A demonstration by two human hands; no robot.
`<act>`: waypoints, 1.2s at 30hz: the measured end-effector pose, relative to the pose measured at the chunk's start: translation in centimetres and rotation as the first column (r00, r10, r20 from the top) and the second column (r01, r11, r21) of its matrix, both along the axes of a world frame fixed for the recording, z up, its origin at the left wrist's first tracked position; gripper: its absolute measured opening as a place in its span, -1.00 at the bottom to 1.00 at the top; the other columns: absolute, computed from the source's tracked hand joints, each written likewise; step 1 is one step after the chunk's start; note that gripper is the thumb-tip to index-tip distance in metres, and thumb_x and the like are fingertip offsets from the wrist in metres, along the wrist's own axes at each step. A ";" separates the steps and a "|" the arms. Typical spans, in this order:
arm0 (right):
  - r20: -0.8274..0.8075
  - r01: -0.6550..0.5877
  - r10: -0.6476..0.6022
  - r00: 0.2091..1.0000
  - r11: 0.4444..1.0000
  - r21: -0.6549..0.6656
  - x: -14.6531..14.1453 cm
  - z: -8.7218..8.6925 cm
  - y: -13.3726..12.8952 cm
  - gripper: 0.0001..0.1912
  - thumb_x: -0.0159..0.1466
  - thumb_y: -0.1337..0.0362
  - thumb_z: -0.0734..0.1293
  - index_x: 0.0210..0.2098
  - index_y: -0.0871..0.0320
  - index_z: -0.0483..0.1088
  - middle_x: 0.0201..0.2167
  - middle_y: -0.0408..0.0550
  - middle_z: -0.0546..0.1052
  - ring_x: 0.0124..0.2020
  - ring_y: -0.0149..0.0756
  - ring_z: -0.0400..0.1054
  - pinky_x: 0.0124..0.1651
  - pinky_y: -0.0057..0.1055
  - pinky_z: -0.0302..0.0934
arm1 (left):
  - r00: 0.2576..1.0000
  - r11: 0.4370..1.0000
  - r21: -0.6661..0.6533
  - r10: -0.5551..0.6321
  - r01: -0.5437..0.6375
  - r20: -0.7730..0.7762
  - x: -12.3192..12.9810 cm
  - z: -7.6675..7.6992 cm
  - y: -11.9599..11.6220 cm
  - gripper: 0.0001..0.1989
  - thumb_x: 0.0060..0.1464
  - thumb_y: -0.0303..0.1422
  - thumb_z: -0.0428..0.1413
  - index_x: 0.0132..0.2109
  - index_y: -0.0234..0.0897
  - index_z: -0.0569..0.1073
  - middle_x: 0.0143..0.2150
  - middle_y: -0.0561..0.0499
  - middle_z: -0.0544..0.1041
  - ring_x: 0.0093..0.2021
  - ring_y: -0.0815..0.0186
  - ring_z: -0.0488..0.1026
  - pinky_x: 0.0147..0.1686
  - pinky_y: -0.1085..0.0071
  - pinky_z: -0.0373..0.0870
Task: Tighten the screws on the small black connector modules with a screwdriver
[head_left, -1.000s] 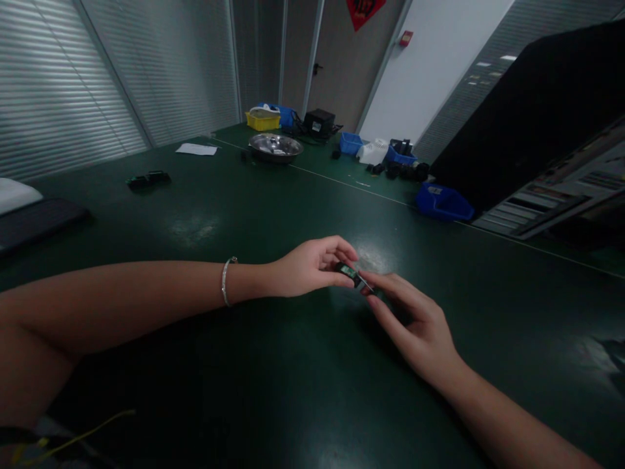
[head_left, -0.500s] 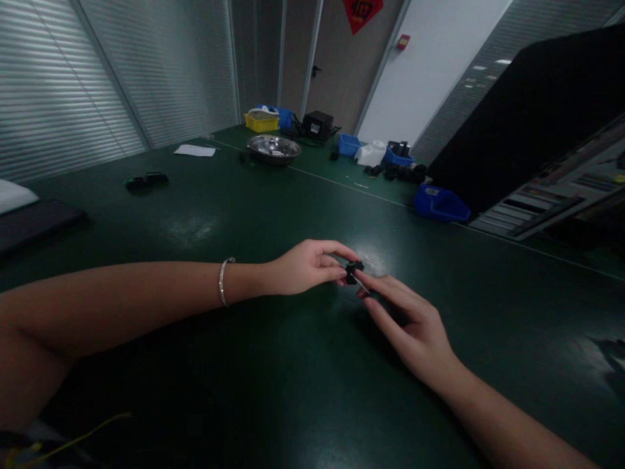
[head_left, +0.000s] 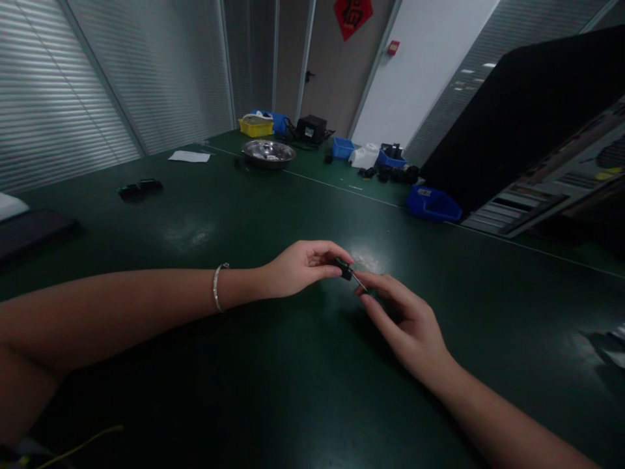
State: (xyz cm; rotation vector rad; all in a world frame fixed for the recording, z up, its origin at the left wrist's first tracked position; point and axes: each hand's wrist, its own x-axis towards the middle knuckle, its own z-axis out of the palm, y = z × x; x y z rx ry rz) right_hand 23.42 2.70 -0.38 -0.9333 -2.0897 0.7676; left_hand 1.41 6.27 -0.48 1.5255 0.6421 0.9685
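My left hand (head_left: 305,268) pinches a small black block with green on its top (head_left: 344,271) between thumb and fingers, just above the green table (head_left: 273,352). My right hand (head_left: 410,319) has its thumb and fingertips closed on a thin tool with a shiny metal shaft (head_left: 360,282). The shaft points up and left, its tip at the right side of the block. Whether the tip touches or enters the block is too small to tell. My right fingers hide the tool's rear end.
Farther back stand a steel bowl (head_left: 268,154), a yellow bin (head_left: 256,127), a black box (head_left: 311,129) and a blue tray (head_left: 433,203). Small black-and-green parts (head_left: 140,188) and white paper (head_left: 189,156) lie at left. A large black panel (head_left: 527,111) rises at right.
The black block has turned in my left fingers, so its green top shows more. My right hand and the tool have shifted slightly away from it. The view has tilted a little.
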 end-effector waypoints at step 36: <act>-0.009 0.003 -0.003 1.000 0.998 0.064 -0.1 0.3 0.2 -0.68 0.31 0.34 0.29 0.04 0.02 0.46 -0.22 0.01 0.55 -0.21 -0.16 0.45 -0.20 -0.25 0.34 | 0.994 0.975 0.211 0.090 -0.075 -0.063 -0.2 0.0 -0.8 -0.88 0.04 -0.51 0.22 -0.22 -0.41 0.53 -0.22 -0.13 0.60 -0.19 0.22 0.57 -0.12 0.29 0.50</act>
